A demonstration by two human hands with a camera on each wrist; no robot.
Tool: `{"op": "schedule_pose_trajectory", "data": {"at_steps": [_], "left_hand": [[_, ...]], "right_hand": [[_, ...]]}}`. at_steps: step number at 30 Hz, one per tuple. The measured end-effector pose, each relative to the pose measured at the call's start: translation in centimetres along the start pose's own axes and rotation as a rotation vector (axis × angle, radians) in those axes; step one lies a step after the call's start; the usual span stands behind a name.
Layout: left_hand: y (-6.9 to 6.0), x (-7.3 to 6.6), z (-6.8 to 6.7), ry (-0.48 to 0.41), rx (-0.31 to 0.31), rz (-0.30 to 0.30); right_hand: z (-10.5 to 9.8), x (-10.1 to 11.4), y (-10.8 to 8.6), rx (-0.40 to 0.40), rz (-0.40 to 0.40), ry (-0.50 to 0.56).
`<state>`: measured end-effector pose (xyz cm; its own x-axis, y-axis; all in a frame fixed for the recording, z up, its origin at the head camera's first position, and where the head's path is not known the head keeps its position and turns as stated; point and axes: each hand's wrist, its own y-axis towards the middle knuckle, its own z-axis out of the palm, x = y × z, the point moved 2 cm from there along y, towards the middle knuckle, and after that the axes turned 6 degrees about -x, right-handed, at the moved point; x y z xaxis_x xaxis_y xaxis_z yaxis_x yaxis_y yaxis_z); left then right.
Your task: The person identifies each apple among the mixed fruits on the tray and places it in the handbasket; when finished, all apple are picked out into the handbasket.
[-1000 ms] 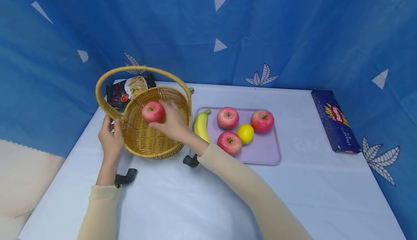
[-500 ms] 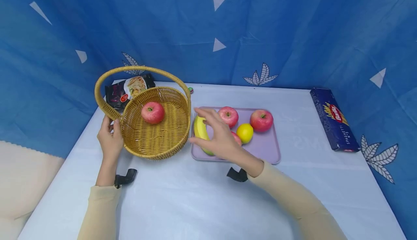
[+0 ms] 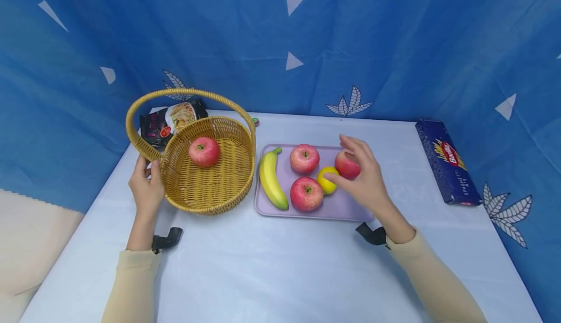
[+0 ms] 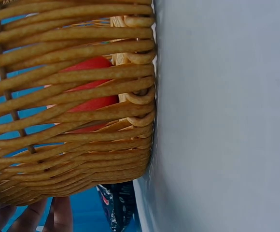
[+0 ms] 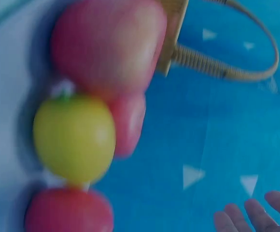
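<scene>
My left hand (image 3: 147, 186) holds the left side of a wicker basket (image 3: 206, 210) near the foot of its arched handle. In the left wrist view, its fingers (image 4: 63, 215) show beyond the woven wall. One red apple (image 3: 204, 152) lies inside the basket. My right hand (image 3: 367, 177), fingers spread and holding nothing, hovers above the right end of a lilac tray (image 3: 346, 211). It partly covers a red apple (image 3: 346, 166) and a yellow lemon (image 3: 326, 180). Two more apples, a rear apple (image 3: 304, 158) and a front apple (image 3: 307, 194), lie on the tray beside a banana (image 3: 272, 179).
Behind the basket lies a black food packet (image 3: 153, 127). A blue spaghetti box (image 3: 449, 162) lies at the table's right edge. A small round green-and-red item (image 3: 256, 122) sits near the back edge. A blue curtain (image 3: 245, 30) hangs behind the white table (image 3: 245, 264).
My right hand has let go of an apple inside the basket, then moved right across the tray to its right end. The left hand stays on the basket.
</scene>
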<state>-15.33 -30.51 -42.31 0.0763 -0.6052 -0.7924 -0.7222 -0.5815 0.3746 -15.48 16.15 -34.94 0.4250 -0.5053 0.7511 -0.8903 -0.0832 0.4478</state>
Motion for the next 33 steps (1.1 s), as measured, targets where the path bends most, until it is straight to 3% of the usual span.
{"op": "schedule_pose_trajectory", "data": {"at_steps": [6,12,21,27,33], "left_hand": [[-0.1,0.3,0.0,0.004,-0.001,-0.005],[-0.1,0.3,0.1,-0.009,0.002,-0.002],[0.0,0.0,0.1,-0.012,0.003,-0.006],[-0.1,0.1,0.1,-0.037,0.001,0.003],[0.0,0.1,0.0,-0.041,-0.003,0.007]], "right_hand": [[-2.5,-2.4,0.7,-0.121,0.085,-0.008],[-3.8,-4.9,1.4,-0.146,0.22,-0.041],[-3.9,-7.6,1.6,-0.085,0.368,-0.015],[-3.6,-8.7,1.5,-0.045,0.413,-0.003],[-3.1,-9.8,1.5,0.048,0.44,0.02]]}}
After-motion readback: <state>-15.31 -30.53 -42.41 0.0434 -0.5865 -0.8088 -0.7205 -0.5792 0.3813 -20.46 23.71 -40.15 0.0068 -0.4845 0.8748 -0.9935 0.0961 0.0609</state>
